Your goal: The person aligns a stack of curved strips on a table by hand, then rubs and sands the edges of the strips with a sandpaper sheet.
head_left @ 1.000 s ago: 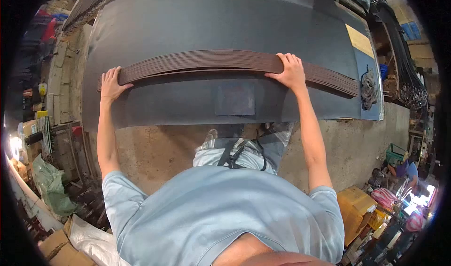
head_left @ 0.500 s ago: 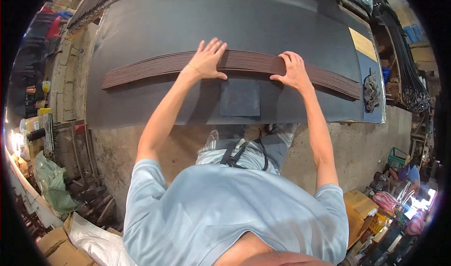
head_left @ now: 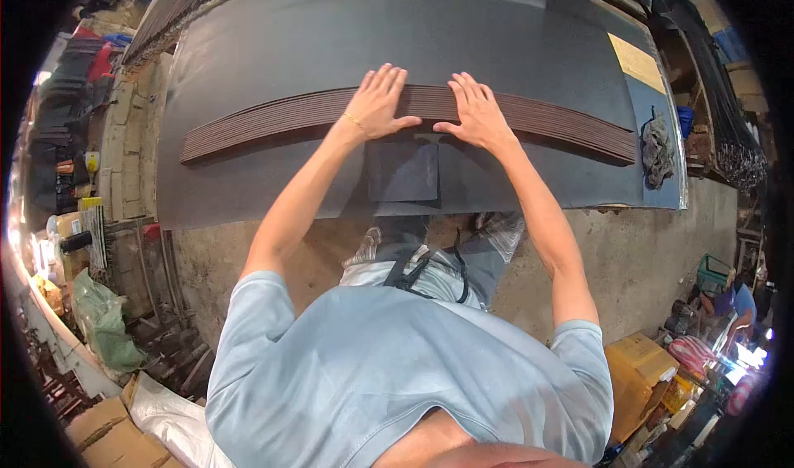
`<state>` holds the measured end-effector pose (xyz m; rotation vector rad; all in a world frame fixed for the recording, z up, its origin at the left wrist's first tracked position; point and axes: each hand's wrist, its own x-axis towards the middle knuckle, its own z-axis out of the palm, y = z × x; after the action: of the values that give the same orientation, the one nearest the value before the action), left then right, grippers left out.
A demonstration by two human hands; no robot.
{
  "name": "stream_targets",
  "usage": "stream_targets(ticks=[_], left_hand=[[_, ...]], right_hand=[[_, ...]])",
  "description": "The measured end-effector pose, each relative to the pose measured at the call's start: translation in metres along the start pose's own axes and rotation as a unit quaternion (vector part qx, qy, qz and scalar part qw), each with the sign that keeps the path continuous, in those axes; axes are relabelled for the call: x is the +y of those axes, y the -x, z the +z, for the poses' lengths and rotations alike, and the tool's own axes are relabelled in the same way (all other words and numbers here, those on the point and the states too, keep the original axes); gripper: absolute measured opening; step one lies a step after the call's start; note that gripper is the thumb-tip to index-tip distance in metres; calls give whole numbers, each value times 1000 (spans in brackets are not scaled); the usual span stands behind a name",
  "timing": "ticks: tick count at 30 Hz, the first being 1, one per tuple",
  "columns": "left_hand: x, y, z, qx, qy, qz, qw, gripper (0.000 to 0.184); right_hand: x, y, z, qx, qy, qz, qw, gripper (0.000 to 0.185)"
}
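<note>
A long bundle of thin brown strips (head_left: pixel 281 117) lies across the dark tabletop (head_left: pixel 331 34), its two ends curving toward me. My left hand (head_left: pixel 379 104) rests over the bundle a little left of its middle, with fingers stretched and thumb out along the near edge. Just to the right, my right hand (head_left: pixel 478 114) lies on the same strips, also with spread fingers. The thumbs point at each other with a small gap between them. Nearer to me, a dark square sheet (head_left: pixel 405 173) sits on the table below the hands.
A crumpled dark cloth (head_left: pixel 658 152) and a yellowish piece (head_left: pixel 637 61) lie at the table's right end. Dark strands (head_left: pixel 718 96) hang beyond it. Cardboard boxes (head_left: pixel 635 377) stand at lower right, a green plastic bag (head_left: pixel 106 323) at lower left.
My left hand has moved from the bundle's left end to near its middle. My right hand has slid left toward it. The gap among the strips has closed.
</note>
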<state>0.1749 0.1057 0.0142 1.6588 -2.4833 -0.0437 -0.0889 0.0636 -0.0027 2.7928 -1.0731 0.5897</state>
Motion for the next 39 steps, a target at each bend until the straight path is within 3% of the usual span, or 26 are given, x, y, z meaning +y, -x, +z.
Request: stream_targets(ticks=[4, 9, 12, 15, 22, 24, 27, 29, 31, 32, 36, 39], left_hand=[[25, 13, 23, 94, -37, 11, 995, 90], [22, 12, 19, 72, -39, 22, 996, 86], [21, 10, 19, 85, 27, 4, 996, 87], [26, 13, 28, 126, 9, -2, 992, 83], [45, 21, 16, 113, -63, -24, 991, 79], [72, 45, -6, 183, -12, -111, 977, 89], [107, 117, 8, 35, 124, -5, 992, 113], [120, 129, 19, -74, 95, -28, 992, 110], [129, 121, 16, -112, -4, -18, 994, 105], [131, 124, 21, -61, 55, -24, 996, 98], [133, 124, 17, -56, 14, -11, 998, 86], [150, 122, 6, -31, 71, -42, 996, 90]], right_hand=[[-6, 4, 5, -34, -9, 14, 999, 93], [-7, 2, 3, -34, -20, 20, 999, 87], [-6, 1, 0, -39, -11, 18, 999, 84], [-9, 2, -2, -52, 1, 12, 999, 82], [-11, 4, 1, -58, -12, 20, 998, 79], [-10, 1, 1, -59, -9, 26, 998, 79], [-11, 1, -1, -68, -27, 29, 997, 79], [-12, 1, 0, -73, -12, 32, 997, 80], [-9, 0, -1, -74, -25, 28, 997, 80], [-10, 3, -1, -71, -20, 31, 997, 80], [-12, 5, 2, -65, -23, 29, 997, 80], [-8, 0, 3, -42, -10, 28, 999, 80]])
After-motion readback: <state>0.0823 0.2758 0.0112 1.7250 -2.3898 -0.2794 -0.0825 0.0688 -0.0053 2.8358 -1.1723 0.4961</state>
